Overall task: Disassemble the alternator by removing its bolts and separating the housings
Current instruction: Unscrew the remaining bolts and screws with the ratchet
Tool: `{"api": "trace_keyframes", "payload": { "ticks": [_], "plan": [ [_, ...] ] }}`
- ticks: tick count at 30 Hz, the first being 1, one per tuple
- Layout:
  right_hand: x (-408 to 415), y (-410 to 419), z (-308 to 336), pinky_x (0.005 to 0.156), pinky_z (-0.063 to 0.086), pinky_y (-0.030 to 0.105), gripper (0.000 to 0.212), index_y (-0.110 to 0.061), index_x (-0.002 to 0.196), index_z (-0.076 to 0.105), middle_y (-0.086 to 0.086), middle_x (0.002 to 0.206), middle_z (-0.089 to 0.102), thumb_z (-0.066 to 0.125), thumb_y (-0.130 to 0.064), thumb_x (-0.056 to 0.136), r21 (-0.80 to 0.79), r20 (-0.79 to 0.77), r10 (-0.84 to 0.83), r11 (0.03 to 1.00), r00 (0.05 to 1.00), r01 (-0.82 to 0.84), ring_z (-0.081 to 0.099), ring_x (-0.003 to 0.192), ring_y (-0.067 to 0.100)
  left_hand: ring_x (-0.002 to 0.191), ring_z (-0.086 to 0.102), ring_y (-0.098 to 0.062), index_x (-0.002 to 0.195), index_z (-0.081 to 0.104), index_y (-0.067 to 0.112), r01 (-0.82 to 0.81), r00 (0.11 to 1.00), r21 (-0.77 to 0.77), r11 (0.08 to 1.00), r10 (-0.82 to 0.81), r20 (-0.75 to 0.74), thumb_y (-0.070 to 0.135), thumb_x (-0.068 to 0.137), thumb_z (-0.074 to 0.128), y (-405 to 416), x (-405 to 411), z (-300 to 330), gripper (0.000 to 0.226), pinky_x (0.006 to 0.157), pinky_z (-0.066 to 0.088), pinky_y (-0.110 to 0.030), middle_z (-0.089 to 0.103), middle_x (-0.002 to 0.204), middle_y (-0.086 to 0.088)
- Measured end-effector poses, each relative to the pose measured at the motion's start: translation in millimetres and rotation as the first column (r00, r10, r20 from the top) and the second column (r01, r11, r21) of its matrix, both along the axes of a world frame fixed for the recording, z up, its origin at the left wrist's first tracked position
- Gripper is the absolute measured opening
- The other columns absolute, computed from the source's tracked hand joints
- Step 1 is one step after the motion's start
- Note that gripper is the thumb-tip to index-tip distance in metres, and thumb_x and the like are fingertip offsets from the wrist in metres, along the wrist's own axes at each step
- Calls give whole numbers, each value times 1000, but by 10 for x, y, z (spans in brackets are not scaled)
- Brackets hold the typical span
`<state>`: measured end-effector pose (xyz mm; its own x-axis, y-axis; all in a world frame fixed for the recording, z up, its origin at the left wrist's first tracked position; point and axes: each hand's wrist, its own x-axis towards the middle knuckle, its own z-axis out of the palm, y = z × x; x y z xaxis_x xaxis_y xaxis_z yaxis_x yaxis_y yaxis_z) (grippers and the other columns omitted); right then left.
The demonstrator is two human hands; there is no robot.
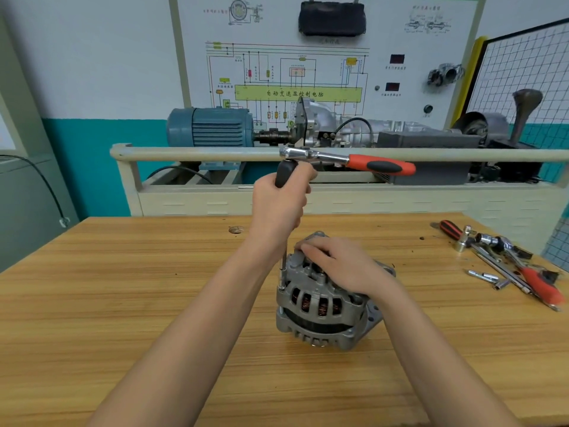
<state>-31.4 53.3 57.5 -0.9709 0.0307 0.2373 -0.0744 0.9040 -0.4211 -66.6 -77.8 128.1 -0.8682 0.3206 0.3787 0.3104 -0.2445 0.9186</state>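
While both housings of the alternator [323, 306] are still mated, left hand [281, 204] grips the driver [284, 174] on a bolt [281, 285], right hand [341, 266] lying flat on top: early days.

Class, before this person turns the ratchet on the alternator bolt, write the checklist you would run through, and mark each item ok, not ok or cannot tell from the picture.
1. alternator steadied: right hand rests on top. Ok.
2. Driver gripped: left hand holds the black grip under the ratchet head. Ok.
3. Extension shaft roughly upright over the bolt. Ok.
4. Socket fully seated on the bolt. Cannot tell.
5. Hand on the red ratchet handle: none. Not ok.
6. Spare tools lie apart, to the right on the wooden bench. Ok.
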Motion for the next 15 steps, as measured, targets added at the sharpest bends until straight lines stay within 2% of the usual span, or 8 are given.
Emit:
{"api": "trace_keyframes", "payload": {
  "ticks": [2, 4, 5, 7, 9, 11, 13, 15],
  "plan": [
    [7, 13, 6, 84, 45, 29, 36, -25, 128, 60, -10, 107, 67, 42, -40, 101, -101, 4, 16, 995, 1000, -15, 59, 97, 5, 46, 29, -10, 67, 47, 17, 101, 995, -41, 994, -101, 0, 17, 88, 57, -53, -28, 5, 23, 44, 29, -22, 34, 51, 6],
    [50, 11, 56, 102, 43, 29, 42, -19, 134, 54, -9, 128, 60, 58, -32, 95, -375, -83, 65, 922, 994, -92, 54, 119, 4, 48, 29, -11, 68, 43, 19, 141, 989, -71, 987, -144, -40, 15, 91, 54, -95, -55, -4, 26, 45, 31, -22, 33, 54, 5],
    [91, -2, 118, 105, 43, 30, 47, -17, 135, 52, -7, 131, 60, 64, -29, 91, -547, -189, 88, 818, 978, -179, 53, 123, 6, 48, 29, -11, 67, 41, 19, 147, 986, -79, 986, -152, -66, 15, 93, 52, -107, -63, -9, 28, 45, 30, -22, 32, 54, 4],
    [171, -47, 295, 101, 48, 32, 45, -14, 127, 54, 2, 127, 64, 65, -27, 86, -765, -430, 71, 501, 900, -405, 59, 120, 16, 48, 29, -11, 68, 39, 19, 145, 981, -96, 985, -156, -115, 15, 95, 51, -122, -61, -24, 30, 46, 30, -22, 32, 54, 5],
    [214, -112, 524, 94, 52, 35, 29, -12, 113, 58, 9, 120, 68, 57, -26, 88, -786, -587, -18, 252, 810, -564, 64, 113, 25, 47, 29, -10, 68, 38, 19, 136, 975, -106, 985, -152, -160, 15, 96, 50, -118, -40, -36, 31, 45, 28, -23, 32, 53, 7],
    [221, -195, 715, 86, 54, 33, 21, -9, 106, 59, 11, 110, 71, 52, -26, 95, -777, -630, -103, 111, 770, -620, 67, 105, 26, 45, 27, -8, 69, 36, 19, 117, 974, -88, 989, -132, -182, 14, 97, 49, -101, -11, -45, 31, 44, 25, -23, 32, 50, 10],
    [209, -270, 813, 80, 56, 32, 20, -7, 103, 59, 12, 101, 73, 49, -24, 99, -808, -587, -149, 46, 796, -587, 70, 96, 26, 43, 26, -7, 68, 35, 19, 93, 977, -54, 994, -102, -189, 12, 98, 48, -88, 2, -51, 33, 43, 23, -23, 31, 48, 13],
    [253, -309, 831, 75, 57, 31, 23, -5, 103, 61, 10, 94, 75, 50, -25, 98, -875, -473, -161, 200, 866, -441, 72, 88, 24, 41, 26, -6, 67, 35, 19, 81, 979, -29, 996, -85, -184, 12, 98, 48, -88, 1, -59, 34, 41, 23, -21, 31, 46, 14]
  ]
}}
